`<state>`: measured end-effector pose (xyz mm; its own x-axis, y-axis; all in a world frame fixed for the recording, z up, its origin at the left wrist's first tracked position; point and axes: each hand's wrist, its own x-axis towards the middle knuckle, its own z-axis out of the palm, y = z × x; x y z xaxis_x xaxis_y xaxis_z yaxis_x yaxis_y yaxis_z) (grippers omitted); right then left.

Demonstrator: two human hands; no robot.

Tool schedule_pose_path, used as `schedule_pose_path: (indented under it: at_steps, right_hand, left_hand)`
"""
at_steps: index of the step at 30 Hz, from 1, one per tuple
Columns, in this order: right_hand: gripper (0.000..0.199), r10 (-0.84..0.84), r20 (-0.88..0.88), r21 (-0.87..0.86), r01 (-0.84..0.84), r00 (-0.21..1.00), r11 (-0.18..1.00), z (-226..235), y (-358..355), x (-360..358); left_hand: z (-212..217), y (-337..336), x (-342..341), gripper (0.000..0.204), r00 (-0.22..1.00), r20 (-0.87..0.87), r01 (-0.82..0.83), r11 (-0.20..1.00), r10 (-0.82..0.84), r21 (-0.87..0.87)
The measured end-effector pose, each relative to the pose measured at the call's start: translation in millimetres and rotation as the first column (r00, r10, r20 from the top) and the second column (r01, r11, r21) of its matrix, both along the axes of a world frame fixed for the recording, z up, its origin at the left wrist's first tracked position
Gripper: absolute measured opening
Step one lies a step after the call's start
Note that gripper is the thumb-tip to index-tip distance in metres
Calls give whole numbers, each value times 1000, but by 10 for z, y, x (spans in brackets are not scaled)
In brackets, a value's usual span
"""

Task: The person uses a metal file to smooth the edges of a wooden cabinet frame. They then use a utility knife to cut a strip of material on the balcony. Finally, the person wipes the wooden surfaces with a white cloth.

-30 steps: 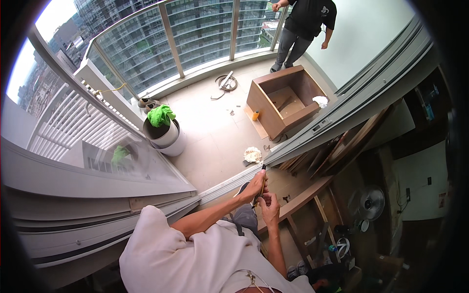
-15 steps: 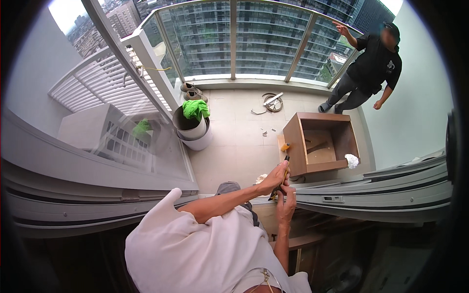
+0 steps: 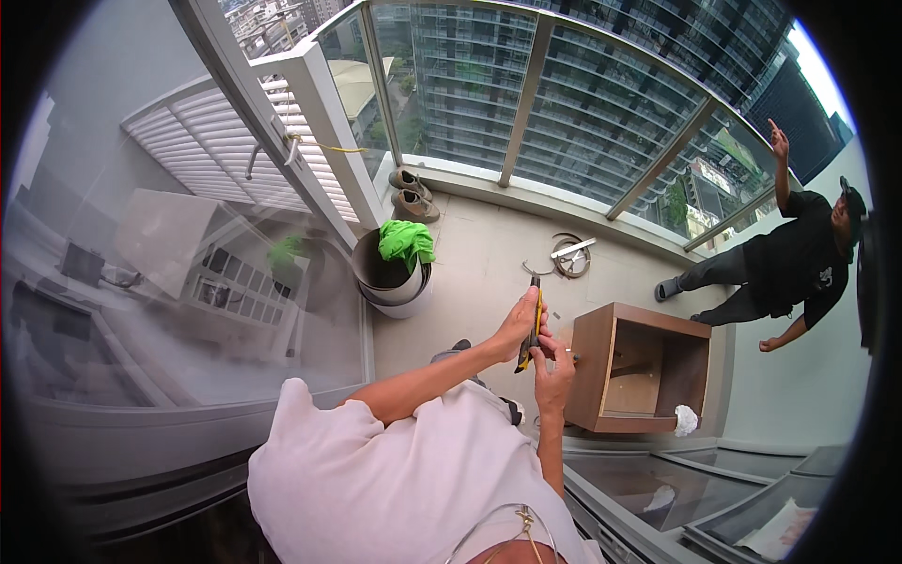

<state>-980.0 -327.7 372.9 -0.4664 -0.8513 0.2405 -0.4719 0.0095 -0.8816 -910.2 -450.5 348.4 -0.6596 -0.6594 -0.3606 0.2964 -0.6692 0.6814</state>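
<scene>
Your hands grip yellow-and-black utility knife (image 3: 532, 324). Brown wooden cabinet (image 3: 639, 368) at 3 o'clock of it. Bright green cloth (image 3: 406, 241) at 10 o'clock (in dark bucket (image 3: 390, 282) with pale outer wall). Other person (image 3: 799, 263) wears black. Your shirt (image 3: 395, 479) white.

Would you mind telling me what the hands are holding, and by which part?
A slim yellow-and-black tool: left hand grips its middle, right hand pinches its lower end.

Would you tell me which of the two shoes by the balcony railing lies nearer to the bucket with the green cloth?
The lower shoe, further from the glass railing; the other shoe sits beyond it, tight against the railing base, further from the bucket.
</scene>
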Motion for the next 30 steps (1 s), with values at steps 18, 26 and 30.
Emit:
schedule_pose_path:
  at_steps: [18,26,30]
  right_hand:
    - [21,364,390,-7,-392,846,920,-450,-3590,-695]
    - [22,582,508,-101,-627,635,772,-561,-5383,-1457]
    - [22,580,587,-95,-664,565,742,-450,-6190,-1887]
  left_hand:
    - [-163,-3005,-325,52,717,33,-696,718,696,-19]
    - [-175,-4451,-943,52,501,51,-863,503,864,-42]
    - [-24,-5114,-1420,50,341,98,-938,346,935,-35]
